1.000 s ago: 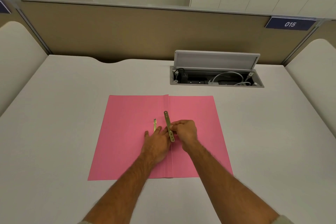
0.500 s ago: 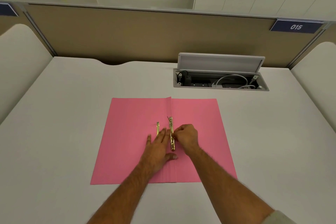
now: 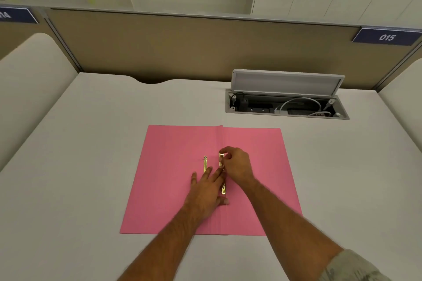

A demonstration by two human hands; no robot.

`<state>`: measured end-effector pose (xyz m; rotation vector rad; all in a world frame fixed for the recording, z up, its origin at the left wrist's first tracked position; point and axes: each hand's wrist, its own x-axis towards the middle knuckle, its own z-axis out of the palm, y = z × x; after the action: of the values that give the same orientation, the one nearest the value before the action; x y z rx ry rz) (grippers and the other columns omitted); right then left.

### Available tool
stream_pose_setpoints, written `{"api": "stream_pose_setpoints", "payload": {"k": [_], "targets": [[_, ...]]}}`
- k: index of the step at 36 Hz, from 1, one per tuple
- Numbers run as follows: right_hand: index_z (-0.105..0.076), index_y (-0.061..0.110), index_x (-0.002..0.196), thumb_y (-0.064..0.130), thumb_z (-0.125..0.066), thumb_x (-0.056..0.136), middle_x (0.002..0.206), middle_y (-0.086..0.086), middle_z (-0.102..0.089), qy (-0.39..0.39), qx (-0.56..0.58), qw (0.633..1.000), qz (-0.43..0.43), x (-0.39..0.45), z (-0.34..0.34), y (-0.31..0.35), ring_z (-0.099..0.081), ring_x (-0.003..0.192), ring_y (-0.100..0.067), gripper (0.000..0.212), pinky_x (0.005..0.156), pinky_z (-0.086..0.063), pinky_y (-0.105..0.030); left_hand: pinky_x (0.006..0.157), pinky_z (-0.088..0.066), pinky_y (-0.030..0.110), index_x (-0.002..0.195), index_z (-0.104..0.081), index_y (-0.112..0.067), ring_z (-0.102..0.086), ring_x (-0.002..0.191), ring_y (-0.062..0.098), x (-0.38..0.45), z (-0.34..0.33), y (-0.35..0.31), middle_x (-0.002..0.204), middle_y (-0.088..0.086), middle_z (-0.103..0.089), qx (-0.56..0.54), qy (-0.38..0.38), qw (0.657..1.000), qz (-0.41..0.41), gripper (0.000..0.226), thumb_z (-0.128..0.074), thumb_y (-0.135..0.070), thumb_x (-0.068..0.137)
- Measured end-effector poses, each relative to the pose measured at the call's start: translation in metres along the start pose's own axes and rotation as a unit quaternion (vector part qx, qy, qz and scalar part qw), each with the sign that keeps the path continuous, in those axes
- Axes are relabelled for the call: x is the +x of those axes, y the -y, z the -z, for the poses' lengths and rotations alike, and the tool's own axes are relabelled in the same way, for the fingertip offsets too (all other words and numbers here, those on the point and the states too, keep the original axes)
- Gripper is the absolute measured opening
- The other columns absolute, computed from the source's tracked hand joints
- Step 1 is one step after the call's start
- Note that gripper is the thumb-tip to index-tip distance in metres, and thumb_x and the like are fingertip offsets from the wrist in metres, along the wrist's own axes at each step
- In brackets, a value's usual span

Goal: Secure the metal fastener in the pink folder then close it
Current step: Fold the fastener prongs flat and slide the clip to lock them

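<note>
The pink folder (image 3: 173,180) lies open and flat on the white desk. A brass fastener bar (image 3: 223,189) lies along the folder's centre fold, with a second brass strip (image 3: 205,164) to its left. My left hand (image 3: 205,191) presses flat on the folder, fingers spread, its fingertips against the bar. My right hand (image 3: 236,164) pinches the upper part of the bar near its top end (image 3: 221,155). The middle of the bar is hidden by my fingers.
An open cable box (image 3: 285,107) with its lid raised, holding plugs and a white cable, sits in the desk behind the folder at the right. A tan partition (image 3: 182,48) closes the back. Cushioned dividers stand at both sides.
The bar was tilted up in my right hand; it now lies flat along the fold. My right hand has slid up toward the bar's top end. My left hand keeps pressing.
</note>
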<state>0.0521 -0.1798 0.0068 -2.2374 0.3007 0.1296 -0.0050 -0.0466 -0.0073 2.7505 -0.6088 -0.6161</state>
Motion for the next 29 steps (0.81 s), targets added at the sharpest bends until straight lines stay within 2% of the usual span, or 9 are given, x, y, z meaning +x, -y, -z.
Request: {"api": "stream_pose_setpoints", "payload": {"k": [2,5,12,15,19,23,29], "targets": [[-0.074,0.016,0.105,0.010,-0.064,0.091,0.093,-0.006,-0.075,0.012,-0.034,0.999,0.020,0.005,-0.001,0.000,-0.069,0.071,-0.017,0.018,0.072,-0.062,-0.035,0.121,-0.005,0.066,0.161,-0.010,-0.025,-0.002,0.157,0.027,0.000,0.001,0.000,0.170,-0.006,-0.006,-0.001,0.005,1.000,0.002,0.091,-0.061,-0.054,0.091],[-0.073,0.012,0.100,0.011,-0.062,0.092,0.097,-0.007,-0.072,0.014,-0.089,0.994,0.054,0.010,0.001,-0.002,-0.068,0.080,-0.021,0.014,0.074,-0.059,-0.036,0.122,-0.004,0.066,0.161,-0.010,-0.024,0.000,0.157,0.026,0.000,0.001,0.000,0.171,-0.006,-0.005,-0.002,0.007,1.000,0.003,0.091,-0.060,-0.054,0.091],[-0.072,0.007,0.092,0.008,-0.066,0.090,0.088,-0.008,-0.075,0.026,-0.067,0.997,0.028,0.024,0.007,-0.008,-0.068,0.079,-0.023,0.007,0.074,-0.056,-0.033,0.122,-0.003,0.065,0.161,-0.012,-0.024,0.001,0.157,0.024,-0.001,0.000,0.001,0.171,-0.008,-0.003,0.001,0.009,1.000,0.001,0.088,-0.058,-0.054,0.092],[-0.073,0.007,0.091,0.010,-0.069,0.089,0.083,-0.005,-0.072,0.031,-0.058,0.998,0.019,0.029,0.007,-0.007,-0.067,0.076,-0.021,0.005,0.069,-0.052,-0.030,0.122,-0.002,0.065,0.161,-0.010,-0.024,0.003,0.157,0.024,-0.002,0.001,0.001,0.171,-0.007,-0.002,0.005,0.014,1.000,-0.001,0.088,-0.056,-0.055,0.093],[-0.073,0.009,0.088,0.009,-0.072,0.087,0.081,-0.004,-0.073,0.028,-0.048,0.998,0.017,0.036,0.006,-0.005,-0.068,0.075,-0.020,0.001,0.069,-0.055,-0.030,0.121,-0.001,0.065,0.161,-0.010,-0.025,0.004,0.157,0.024,-0.002,0.001,0.001,0.171,-0.008,-0.002,0.006,0.015,1.000,-0.002,0.087,-0.056,-0.054,0.094],[-0.074,0.010,0.084,0.007,-0.075,0.083,0.073,0.002,-0.068,0.037,-0.048,0.998,0.027,0.041,0.007,-0.003,-0.064,0.069,-0.015,0.003,0.062,-0.049,-0.023,0.121,0.000,0.065,0.161,-0.009,-0.026,0.005,0.157,0.023,-0.001,0.003,0.001,0.171,-0.008,-0.002,0.002,0.020,1.000,-0.001,0.087,-0.058,-0.053,0.094],[-0.077,0.007,0.089,0.008,-0.078,0.080,0.078,0.002,-0.064,0.071,-0.079,0.991,0.077,0.048,0.014,-0.002,-0.055,0.066,-0.006,0.009,0.059,-0.040,-0.016,0.121,0.001,0.064,0.161,-0.009,-0.026,0.006,0.157,0.022,0.000,0.003,0.002,0.170,-0.009,0.000,0.002,0.027,1.000,-0.001,0.088,-0.057,-0.054,0.093]]}}
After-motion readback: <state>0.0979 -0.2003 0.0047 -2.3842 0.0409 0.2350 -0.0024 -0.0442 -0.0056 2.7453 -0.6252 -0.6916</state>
